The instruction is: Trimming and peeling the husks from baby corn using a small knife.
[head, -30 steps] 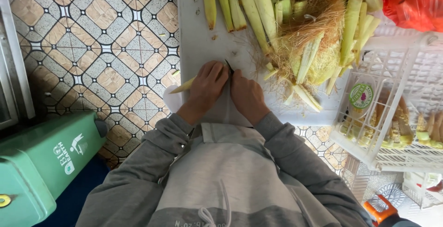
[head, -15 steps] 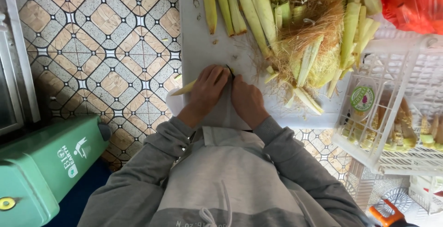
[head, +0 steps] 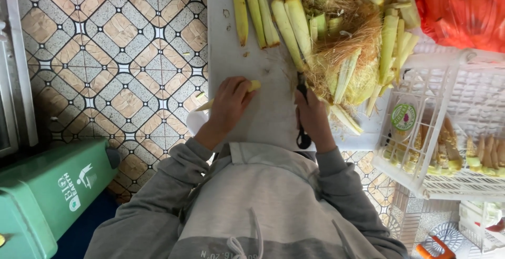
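The left hand [head: 229, 103] is closed around a pale yellow baby corn ear [head: 251, 86], whose tips stick out on both sides of the fist, above the near part of a white cutting board [head: 226, 43]. Left of the board lies a patterned tile floor [head: 105, 53], with a green bin [head: 42, 196] at the lower left corner. On the far part of the board, a row of unhusked baby corn ears [head: 252, 11] lies side by side, pointing toward the person. Just right of the left hand, the right hand [head: 314, 119] is clamped on a black-handled knife [head: 302, 132], its handle end showing below the fist and its blade end above, close to the edge of a heap of husks and corn silk [head: 342, 43]. The two hands are apart, with bare board between them. Further right, a white plastic crate [head: 447, 80] touches the board's edge and holds trimmed ears and a round green-and-white label. An orange-red plastic bag [head: 463, 6] fills the top right corner. A grey hooded sweatshirt [head: 263, 206] covers the person's arms and chest.
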